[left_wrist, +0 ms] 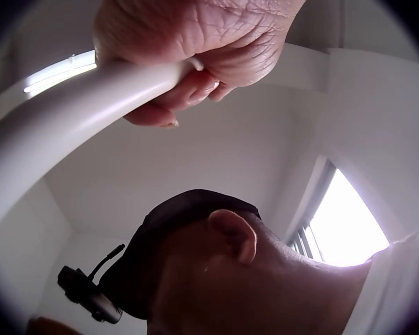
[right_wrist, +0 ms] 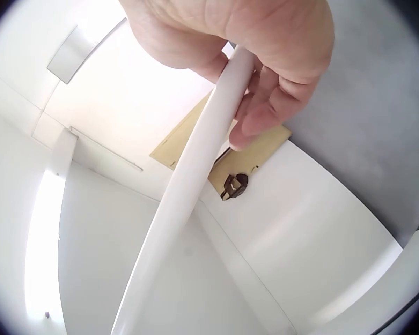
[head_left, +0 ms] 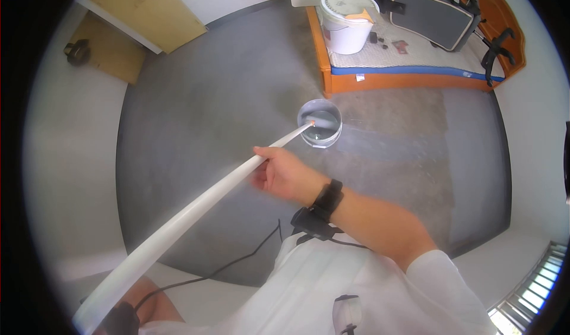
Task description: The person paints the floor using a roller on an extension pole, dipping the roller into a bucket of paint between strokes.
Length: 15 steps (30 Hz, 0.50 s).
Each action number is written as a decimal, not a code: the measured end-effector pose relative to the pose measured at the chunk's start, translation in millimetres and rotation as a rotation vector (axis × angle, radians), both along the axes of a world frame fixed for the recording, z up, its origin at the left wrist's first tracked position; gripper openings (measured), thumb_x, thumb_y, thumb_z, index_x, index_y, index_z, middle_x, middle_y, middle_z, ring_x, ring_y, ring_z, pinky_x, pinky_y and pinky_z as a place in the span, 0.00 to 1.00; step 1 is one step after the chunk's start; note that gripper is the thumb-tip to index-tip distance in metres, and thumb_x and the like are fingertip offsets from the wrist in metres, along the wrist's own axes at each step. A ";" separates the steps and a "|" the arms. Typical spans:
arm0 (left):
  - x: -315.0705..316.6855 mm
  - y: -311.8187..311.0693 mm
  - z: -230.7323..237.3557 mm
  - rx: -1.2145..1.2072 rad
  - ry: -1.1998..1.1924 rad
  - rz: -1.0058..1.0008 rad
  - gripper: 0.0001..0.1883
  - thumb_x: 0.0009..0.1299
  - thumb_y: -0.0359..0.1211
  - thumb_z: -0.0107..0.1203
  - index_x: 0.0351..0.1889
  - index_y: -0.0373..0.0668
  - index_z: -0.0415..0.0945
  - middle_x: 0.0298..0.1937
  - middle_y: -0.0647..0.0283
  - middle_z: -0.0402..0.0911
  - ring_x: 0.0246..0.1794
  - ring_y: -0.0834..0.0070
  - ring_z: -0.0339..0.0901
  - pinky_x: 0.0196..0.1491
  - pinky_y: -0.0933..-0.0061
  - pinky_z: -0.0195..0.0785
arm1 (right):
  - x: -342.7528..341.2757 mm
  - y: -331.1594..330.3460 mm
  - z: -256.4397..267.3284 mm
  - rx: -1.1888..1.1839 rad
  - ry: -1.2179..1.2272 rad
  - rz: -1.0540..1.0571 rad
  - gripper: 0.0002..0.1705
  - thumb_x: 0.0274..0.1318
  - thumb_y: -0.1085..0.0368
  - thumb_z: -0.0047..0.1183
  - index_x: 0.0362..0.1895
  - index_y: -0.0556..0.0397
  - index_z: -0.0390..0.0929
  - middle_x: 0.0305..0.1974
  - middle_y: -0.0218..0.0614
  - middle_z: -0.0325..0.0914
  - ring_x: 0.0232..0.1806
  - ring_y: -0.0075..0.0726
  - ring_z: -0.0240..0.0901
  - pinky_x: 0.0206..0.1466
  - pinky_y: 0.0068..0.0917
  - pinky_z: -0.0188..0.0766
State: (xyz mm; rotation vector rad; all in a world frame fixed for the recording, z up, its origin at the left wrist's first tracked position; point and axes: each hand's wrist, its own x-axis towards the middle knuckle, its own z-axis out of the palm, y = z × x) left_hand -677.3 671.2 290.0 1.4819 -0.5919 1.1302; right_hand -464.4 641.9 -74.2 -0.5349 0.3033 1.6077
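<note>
A long white pole [head_left: 196, 207] of a paint roller slants from the lower left down to a bucket [head_left: 335, 138] on the floor. Its grey roller head [head_left: 323, 122] lies inside the bucket, at the grey liquid. Partway along the pole, my right hand [head_left: 282, 174] holds it between thumb and fingers. The right wrist view shows the fingers [right_wrist: 269, 115] curled beside the pole. My left hand [left_wrist: 195, 42] grips the pole farther up, its fingers wrapped round it, as the left wrist view shows. In the head view that hand is hidden at the lower left.
Behind the bucket stands a wooden bed frame [head_left: 409, 84] with a mattress. On it are a lidded white bucket [head_left: 347, 35] and a dark grey padded chair part [head_left: 430, 17]. A wooden door [head_left: 110, 53] is at the left. The grey floor [head_left: 196, 109] has a lighter brownish patch.
</note>
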 end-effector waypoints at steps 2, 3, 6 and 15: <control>-12.9 -0.6 14.3 0.045 0.121 0.035 0.22 0.77 0.46 0.51 0.19 0.51 0.64 0.12 0.77 0.64 0.09 0.87 0.62 0.17 0.84 0.65 | 4.4 -2.5 -0.9 0.016 0.012 0.025 0.12 0.71 0.59 0.42 0.47 0.55 0.68 0.45 0.44 0.75 0.49 0.43 0.76 0.50 0.36 0.75; -10.3 -3.0 17.5 0.088 0.242 0.061 0.22 0.77 0.47 0.51 0.19 0.51 0.65 0.12 0.77 0.64 0.09 0.87 0.62 0.17 0.84 0.65 | 6.6 -4.1 -1.1 0.032 0.023 0.042 0.12 0.71 0.60 0.41 0.48 0.55 0.68 0.45 0.44 0.75 0.50 0.44 0.76 0.51 0.36 0.74; 1.6 -4.6 9.6 0.078 0.126 0.052 0.23 0.77 0.47 0.50 0.19 0.50 0.65 0.12 0.77 0.64 0.09 0.86 0.63 0.16 0.83 0.66 | 10.3 -7.6 -4.4 0.077 0.038 0.065 0.13 0.71 0.60 0.41 0.49 0.56 0.67 0.47 0.46 0.75 0.50 0.44 0.76 0.51 0.35 0.74; 26.1 -18.4 13.1 -0.179 -0.276 -0.267 0.23 0.76 0.47 0.52 0.19 0.50 0.65 0.12 0.76 0.65 0.09 0.87 0.63 0.16 0.84 0.66 | 8.3 -10.2 -13.0 0.091 0.002 0.072 0.14 0.72 0.60 0.40 0.50 0.58 0.69 0.48 0.47 0.76 0.48 0.43 0.77 0.48 0.33 0.74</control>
